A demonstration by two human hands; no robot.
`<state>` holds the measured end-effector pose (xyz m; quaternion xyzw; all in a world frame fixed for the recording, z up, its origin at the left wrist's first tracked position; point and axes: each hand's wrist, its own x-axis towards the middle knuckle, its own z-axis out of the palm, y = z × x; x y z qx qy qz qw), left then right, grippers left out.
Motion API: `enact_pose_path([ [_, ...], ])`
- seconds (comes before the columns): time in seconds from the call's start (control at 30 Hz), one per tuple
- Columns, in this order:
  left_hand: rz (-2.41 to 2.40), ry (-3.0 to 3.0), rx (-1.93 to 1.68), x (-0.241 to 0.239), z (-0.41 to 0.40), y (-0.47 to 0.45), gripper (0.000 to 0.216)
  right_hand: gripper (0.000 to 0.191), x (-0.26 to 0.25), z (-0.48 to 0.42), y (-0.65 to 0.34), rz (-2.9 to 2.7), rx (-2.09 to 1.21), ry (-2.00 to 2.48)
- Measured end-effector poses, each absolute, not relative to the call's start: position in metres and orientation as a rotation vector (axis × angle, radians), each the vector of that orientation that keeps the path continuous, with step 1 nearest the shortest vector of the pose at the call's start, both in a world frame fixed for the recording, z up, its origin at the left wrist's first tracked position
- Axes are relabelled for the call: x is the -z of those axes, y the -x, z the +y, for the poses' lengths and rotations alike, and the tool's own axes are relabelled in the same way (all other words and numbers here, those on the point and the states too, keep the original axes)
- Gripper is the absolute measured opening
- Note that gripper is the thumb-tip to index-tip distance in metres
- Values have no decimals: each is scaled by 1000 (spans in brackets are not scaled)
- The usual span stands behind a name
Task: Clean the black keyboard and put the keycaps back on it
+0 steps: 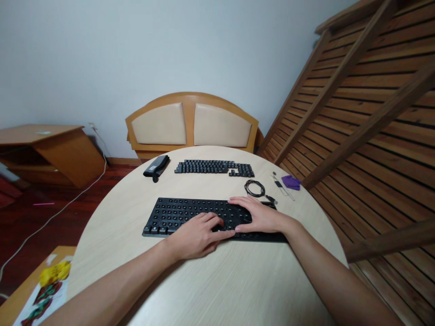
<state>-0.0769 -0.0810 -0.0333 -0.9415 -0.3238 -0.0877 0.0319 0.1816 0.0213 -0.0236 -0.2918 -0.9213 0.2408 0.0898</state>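
A black keyboard (183, 209) lies flat on the round table, with bare switches over most of it. A few keycaps (159, 230) sit at its lower left corner. Over the keyboard's lower row, my left hand (199, 235) has its fingers curled down and its thumb stretched to the right. Whatever is under those fingertips is hidden. My right hand (260, 216) rests across the right part of the keyboard, fingers spread toward the far edge and thumb apart, near my left thumb. Behind the keyboard, loose black keycaps (204, 167) are laid out in keyboard order.
A coiled black cable (254, 188) lies behind my right hand. Farther right are a thin wire tool (282, 186) and a purple cloth (291, 182). A dark pouch (157, 166) lies at the back left. The round table's edge (102, 213) curves around; a wooden slatted frame (367, 113) leans on the right.
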Motion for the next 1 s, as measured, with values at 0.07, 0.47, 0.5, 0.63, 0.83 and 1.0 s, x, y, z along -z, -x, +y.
enact_pose_path([
  [0.07, -988, 2899, 267, 33, -81, 77, 50, 90, 24, 21, -181, -2726, -718, 890],
  [0.47, -1046, 2935, 306, 30, -83, 74, 47, 92, 24, 23, -180, -2668, -839, 904],
  [0.5, -1046, 2937, 306, 30, -84, 74, 48, 92, 24, 23, -180, -2666, -848, 905],
  [0.63, -1034, 2947, 332, 30, -84, 73, 48, 94, 23, 23, -180, -2670, -852, 938],
  [0.83, -1036, 2947, 346, 29, -83, 73, 47, 93, 24, 24, -180, -2669, -839, 914],
  [1.0, -1048, 2962, 333, 28, -81, 74, 45, 92, 27, 25, -181, -2668, -849, 903],
])
